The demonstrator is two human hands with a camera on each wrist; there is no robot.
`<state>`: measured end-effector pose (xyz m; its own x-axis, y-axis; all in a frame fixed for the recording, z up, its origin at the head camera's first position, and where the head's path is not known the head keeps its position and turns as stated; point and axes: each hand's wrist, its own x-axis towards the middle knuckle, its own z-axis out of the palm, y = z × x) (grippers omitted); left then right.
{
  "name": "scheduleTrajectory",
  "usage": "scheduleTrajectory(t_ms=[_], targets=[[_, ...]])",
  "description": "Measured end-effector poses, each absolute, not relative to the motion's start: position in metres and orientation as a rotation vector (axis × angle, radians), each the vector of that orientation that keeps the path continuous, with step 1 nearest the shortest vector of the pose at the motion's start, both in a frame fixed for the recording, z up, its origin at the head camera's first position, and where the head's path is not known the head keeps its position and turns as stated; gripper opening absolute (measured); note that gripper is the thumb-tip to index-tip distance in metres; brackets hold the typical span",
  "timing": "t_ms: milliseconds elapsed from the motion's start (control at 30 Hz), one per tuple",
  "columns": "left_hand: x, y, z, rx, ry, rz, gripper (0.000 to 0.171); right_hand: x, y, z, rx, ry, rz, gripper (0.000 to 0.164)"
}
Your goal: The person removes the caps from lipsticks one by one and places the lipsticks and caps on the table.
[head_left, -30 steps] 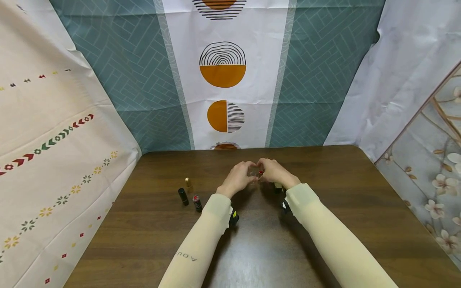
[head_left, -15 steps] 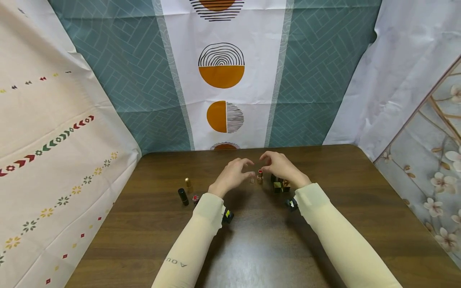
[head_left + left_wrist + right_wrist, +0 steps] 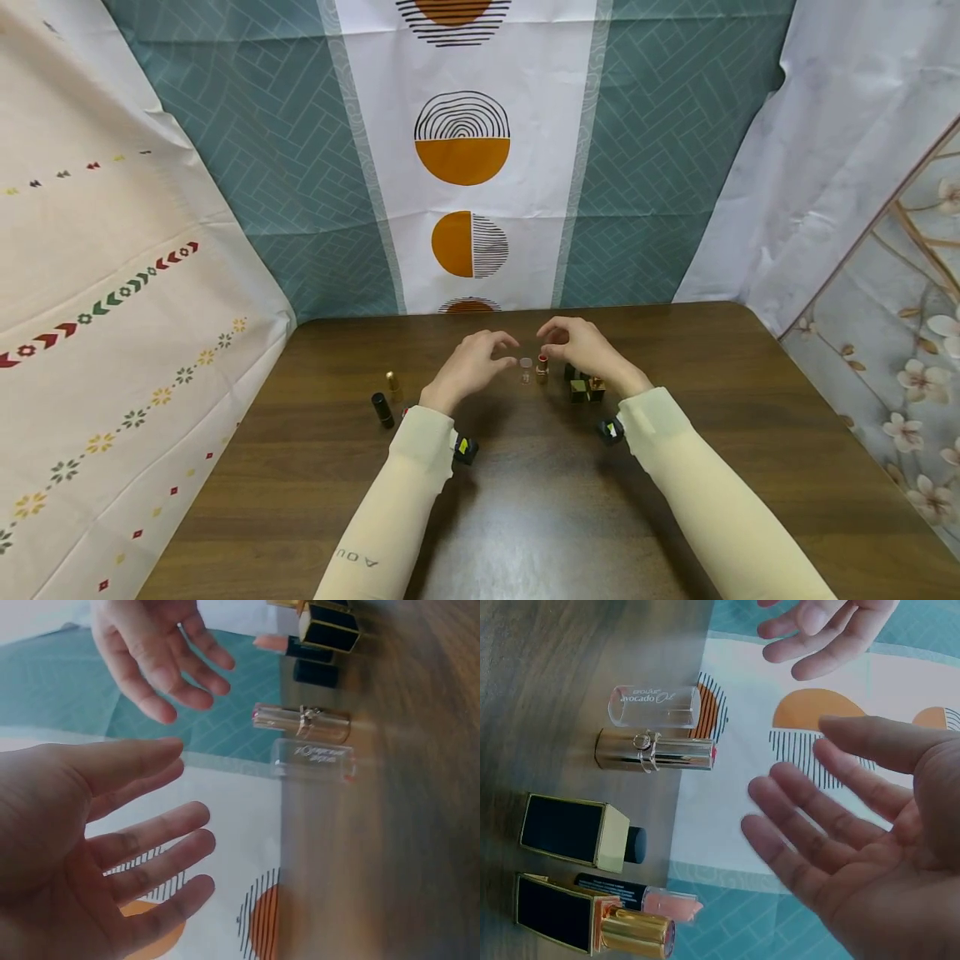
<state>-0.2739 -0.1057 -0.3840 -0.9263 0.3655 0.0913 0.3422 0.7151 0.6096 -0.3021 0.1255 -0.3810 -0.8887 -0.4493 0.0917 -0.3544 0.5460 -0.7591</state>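
Note:
A gold lipstick (image 3: pixel 542 369) with a red tip stands upright on the wooden table (image 3: pixel 525 467). Right beside it, to the left, stands a clear cap (image 3: pixel 654 706) with white lettering. My left hand (image 3: pixel 468 367) hovers left of the cap, fingers relaxed and spread, holding nothing. On the other side my right hand (image 3: pixel 585 348) hangs just above and to the right of the lipstick. Its fingers are loosely bent with nothing between them, as the right wrist view shows. Both hands are apart from the lipstick and cap.
Right of the lipstick stand a square black-and-gold cap (image 3: pixel 562 829), a gold-and-black lipstick (image 3: pixel 637 930) and a dark tube with a peach tip (image 3: pixel 671 904). At left are a black tube (image 3: pixel 382 410) and a gold lipstick (image 3: pixel 393 383). A red-topped item is mostly hidden by the left sleeve.
One second ago both hands met around the lipstick and cap. They have since drawn apart, the left hand to the left, the right hand to the right, leaving both things standing on the table.

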Motion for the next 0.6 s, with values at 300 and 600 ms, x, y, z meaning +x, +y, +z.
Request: scheduleTrajectory(t_ms=[300, 600], targets=[[-0.266, -0.116, -0.373, 0.517, 2.903, 0.773, 0.03, -0.301, 0.125, -0.386, -0.737, 2.532, -1.464, 0.025], [-0.248, -0.143, -0.356, 0.372, 2.809, 0.717, 0.04, -0.3, 0.125, -0.388, -0.846, 2.402, -1.516, 0.026]])
